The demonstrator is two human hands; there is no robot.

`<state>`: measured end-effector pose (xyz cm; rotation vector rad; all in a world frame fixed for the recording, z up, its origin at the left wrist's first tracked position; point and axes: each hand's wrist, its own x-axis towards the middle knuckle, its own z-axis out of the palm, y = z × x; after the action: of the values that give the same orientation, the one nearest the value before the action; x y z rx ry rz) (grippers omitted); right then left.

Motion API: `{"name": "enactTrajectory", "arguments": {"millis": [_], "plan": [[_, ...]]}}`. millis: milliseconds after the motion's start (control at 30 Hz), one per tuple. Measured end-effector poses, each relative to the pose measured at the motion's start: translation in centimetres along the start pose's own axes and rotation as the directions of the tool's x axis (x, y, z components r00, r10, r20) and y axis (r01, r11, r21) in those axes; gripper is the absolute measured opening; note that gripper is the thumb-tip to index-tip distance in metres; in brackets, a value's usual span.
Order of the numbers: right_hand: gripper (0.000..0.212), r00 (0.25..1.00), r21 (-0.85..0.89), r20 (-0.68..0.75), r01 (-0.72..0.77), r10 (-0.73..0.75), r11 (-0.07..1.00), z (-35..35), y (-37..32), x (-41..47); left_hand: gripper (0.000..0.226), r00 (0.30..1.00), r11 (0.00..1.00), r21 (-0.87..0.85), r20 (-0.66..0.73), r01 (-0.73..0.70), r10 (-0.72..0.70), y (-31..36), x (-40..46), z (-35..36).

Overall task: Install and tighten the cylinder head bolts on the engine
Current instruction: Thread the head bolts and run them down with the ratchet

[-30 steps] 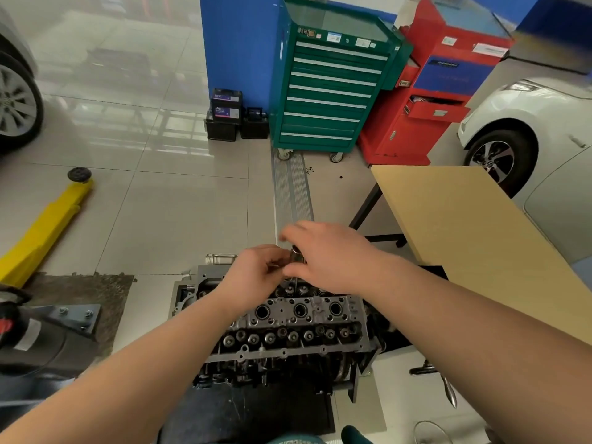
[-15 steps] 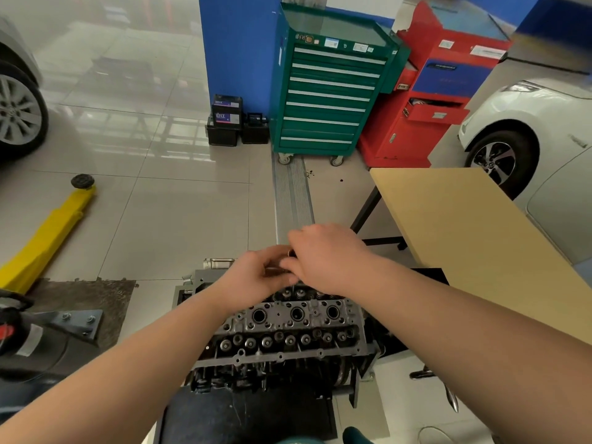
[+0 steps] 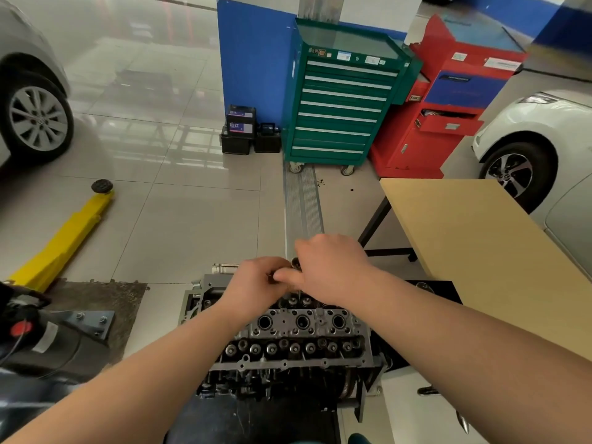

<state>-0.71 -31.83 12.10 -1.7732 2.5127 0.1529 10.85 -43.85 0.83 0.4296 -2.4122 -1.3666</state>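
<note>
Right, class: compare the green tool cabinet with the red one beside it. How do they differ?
The green tool cabinet has a full stack of drawers, all shut; the red tool cabinet has one drawer pulled open. The green one shows caster wheels; none are visible under the red. Both stand on the tiled floor by the blue wall.

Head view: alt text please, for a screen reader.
Both hands, left hand and right hand, meet over the far edge of a bare cylinder head, pinching a small dark part between their fingertips. Behind stand a green tool cabinet and a wooden table.
</note>
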Motion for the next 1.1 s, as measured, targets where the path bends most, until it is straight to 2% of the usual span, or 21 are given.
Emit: {"name": "enactTrajectory", "arguments": {"millis": [33,100,167,267,333,433,500,567,633,733,767,867,933,1000,1100], "plan": [[0.044,0.999,0.045,0.014,0.047,-0.047,0.998,-0.1,0.1,-0.1,0.034,1.000,1.000,0.022,0.001,0.006,-0.006,0.0,0.1,0.0],[0.029,0.988,0.117,0.073,0.128,-0.137,0.985,-0.5,0.6,-0.2,0.013,0.999,0.999,0.047,0.049,-0.005,0.002,-0.4,0.2,-0.2],[0.021,0.991,0.093,0.075,0.108,-0.115,0.990,-0.5,1.0,-0.2,0.003,0.989,1.000,0.004,0.143,-0.022,0.021,-0.5,0.2,-0.5],[0.050,0.998,-0.012,0.057,-0.013,0.014,1.000,-0.3,0.7,0.2,0.016,0.988,1.000,-0.017,0.153,0.010,-0.007,0.1,0.3,-0.2],[0.051,0.998,0.071,0.061,0.021,-0.026,0.997,-0.2,0.8,0.2,0.012,0.997,0.999,0.045,0.073,-0.004,0.000,0.2,0.5,0.3],[0.033,0.967,0.205,0.163,0.159,-0.194,0.966,-0.8,1.2,0.0,0.009,0.997,0.997,0.072,0.064,0.027,-0.032,-0.3,0.8,0.6],[0.014,0.973,0.149,0.150,0.154,-0.176,0.977,-0.8,1.4,-0.1,0.009,0.992,0.999,0.011,0.123,0.041,-0.042,-0.6,0.7,0.6],[0.022,0.994,0.057,0.079,0.076,-0.080,0.996,-0.5,1.1,0.0,0.025,0.995,0.999,-0.044,0.103,0.014,-0.009,-0.1,0.3,0.6],[0.032,0.998,0.009,0.058,0.020,-0.021,1.000,-0.3,0.5,0.4,0.027,1.000,1.000,-0.009,0.028,-0.005,0.005,0.2,0.2,0.8],[0.038,0.997,0.068,0.058,0.044,-0.048,0.997,-0.2,0.4,0.7,0.012,1.000,1.000,0.023,-0.027,-0.009,0.009,0.4,0.2,1.0],[0.036,0.994,0.104,0.073,0.075,-0.083,0.992,-0.4,0.7,0.6,0.014,0.999,0.999,0.042,-0.030,-0.012,0.013,0.2,0.2,0.8],[0.022,0.976,0.088,0.133,0.163,-0.174,0.983,-0.7,1.5,0.3,0.015,0.998,0.997,0.079,0.068,-0.021,0.016,-0.5,0.1,0.1],[0.034,0.990,0.009,0.107,0.090,-0.090,0.996,-0.6,1.2,0.3,0.008,0.992,0.999,0.042,0.124,-0.025,0.020,-0.6,0.0,-0.1],[0.050,0.996,-0.075,0.085,0.007,0.000,0.997,-0.5,0.5,0.5,0.014,0.997,1.000,0.000,0.081,-0.013,0.013,-0.2,-0.1,0.1],[0.049,0.999,-0.043,0.029,0.039,-0.038,0.998,-0.3,0.4,0.4,0.021,1.000,1.000,0.008,-0.021,0.008,-0.008,-0.2,0.1,0.8]]}}
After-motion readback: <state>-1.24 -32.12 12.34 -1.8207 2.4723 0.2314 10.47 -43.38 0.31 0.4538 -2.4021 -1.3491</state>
